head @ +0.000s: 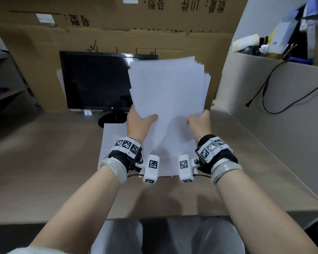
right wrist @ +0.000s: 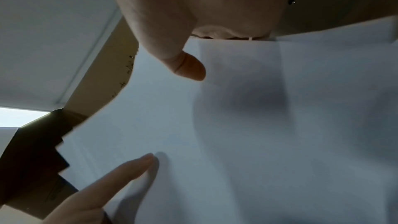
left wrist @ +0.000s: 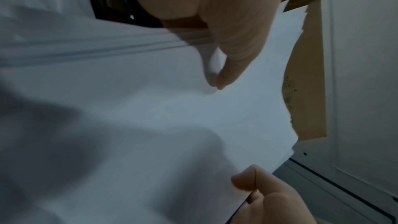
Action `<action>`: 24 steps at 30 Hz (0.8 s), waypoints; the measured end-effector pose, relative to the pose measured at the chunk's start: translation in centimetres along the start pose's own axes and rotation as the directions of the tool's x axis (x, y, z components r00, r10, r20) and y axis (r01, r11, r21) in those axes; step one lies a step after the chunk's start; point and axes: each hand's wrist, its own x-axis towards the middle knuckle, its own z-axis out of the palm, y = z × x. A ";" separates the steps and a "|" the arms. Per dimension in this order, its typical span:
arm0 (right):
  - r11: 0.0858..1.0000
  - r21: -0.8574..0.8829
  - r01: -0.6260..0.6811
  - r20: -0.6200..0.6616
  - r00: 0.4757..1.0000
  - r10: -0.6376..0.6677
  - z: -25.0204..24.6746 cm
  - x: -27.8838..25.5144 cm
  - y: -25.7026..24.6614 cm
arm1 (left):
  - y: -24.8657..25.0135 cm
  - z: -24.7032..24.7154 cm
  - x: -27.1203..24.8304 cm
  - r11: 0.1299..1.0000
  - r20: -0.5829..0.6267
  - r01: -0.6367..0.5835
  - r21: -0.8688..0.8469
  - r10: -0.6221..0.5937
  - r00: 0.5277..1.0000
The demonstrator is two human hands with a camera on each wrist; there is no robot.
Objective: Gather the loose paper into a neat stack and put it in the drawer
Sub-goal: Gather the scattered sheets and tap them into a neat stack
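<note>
A wall of brown cardboard point(head: 117, 33) fills the top of the head view, and a pale partition point(head: 264, 85) closes the right side, so the desk point(head: 44, 162) is boxed in at the back and right. Its near edge runs across the lower part of the frame, and its left half gives open surface for moving.

A dark monitor point(head: 97, 81) stands left of centre against the cardboard, its round base on the desk. A black cable point(head: 264, 92) hangs down the partition at the right.

In the middle of the frame the paper stack point(head: 169, 92) is held up off the desk, tilted, overlapping the monitor's right edge. Its upper right corner is fanned, the sheet edges stepped and not yet square. More white paper point(head: 114, 140) lies flat on the desk below the hands.

The left hand point(head: 136, 123) grips the stack's lower left, thumb lying on the front sheet. The right hand point(head: 200, 121) clamps the lower right edge, thumb on the front, and in its wrist view another finger point(right wrist: 129, 168) seems to lie against the same face, though that picture is soft. The two hands are apart, one at each lower corner.
</note>
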 end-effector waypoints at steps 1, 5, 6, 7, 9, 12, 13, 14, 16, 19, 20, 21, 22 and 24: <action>1.000 0.024 -0.013 0.001 1.000 0.013 0.1 0.0 0.2 | -0.2 -0.1 0.0 1.000 -0.017 0.006 -0.030 -0.006 1.000; 0.994 0.096 -0.055 -0.051 0.997 0.060 0.0 -0.1 2.1 | -1.7 0.2 -0.9 0.988 -0.022 0.092 -0.127 -0.096 0.995; 0.994 0.098 -0.057 -0.078 0.995 0.065 -0.1 -0.1 2.4 | -2.2 0.4 -1.1 0.983 -0.039 0.114 -0.143 -0.121 0.992; 0.994 0.098 -0.052 -0.100 0.993 0.062 -0.2 -0.1 2.7 | -2.6 0.6 -1.3 0.978 -0.058 0.133 -0.162 -0.144 0.988; 0.994 0.099 -0.048 -0.115 0.992 0.059 -0.2 -0.1 3.3 | -3.1 0.8 -1.4 0.969 -0.098 0.153 -0.193 -0.174 0.980; 0.992 0.120 -0.036 -0.131 0.990 0.052 -0.1 -0.2 3.7 | -3.0 1.2 -1.4 0.977 -0.110 0.128 -0.173 -0.148 0.983; 0.993 0.117 -0.027 -0.128 0.991 0.042 0.0 -0.1 3.7 | -2.8 1.4 -1.3 0.980 -0.104 0.115 -0.161 -0.133 0.986; 0.995 0.102 -0.019 -0.113 0.993 0.031 0.1 0.0 3.4 | -2.5 1.6 -1.2 0.983 -0.096 0.100 -0.151 -0.115 0.989; 0.998 0.065 0.001 -0.071 0.997 0.004 0.4 0.4 2.6 | -1.7 1.9 -0.7 0.991 -0.092 0.047 -0.122 -0.059 0.994; 0.992 0.105 0.064 -0.073 0.996 -0.057 0.8 0.8 0.9 | -0.1 2.2 0.5 0.993 -0.134 -0.049 -0.104 0.034 0.990; 0.988 0.128 0.084 -0.086 0.994 -0.073 0.8 0.9 0.5 | 0.3 2.1 0.8 0.992 -0.145 -0.068 -0.103 0.053 0.988; 0.985 0.144 0.095 -0.096 0.992 -0.082 0.7 0.9 0.1 | 0.7 2.0 1.0 0.992 -0.149 -0.080 -0.096 0.065 0.987; 0.982 0.157 0.104 -0.103 0.991 -0.088 0.6 0.8 -0.2 | 0.9 1.9 1.1 0.992 -0.148 -0.087 -0.087 0.074 0.986; 0.980 0.173 0.100 -0.101 0.991 -0.083 0.4 0.5 -0.3 | 1.0 1.5 1.1 0.993 -0.145 -0.094 -0.070 0.083 0.986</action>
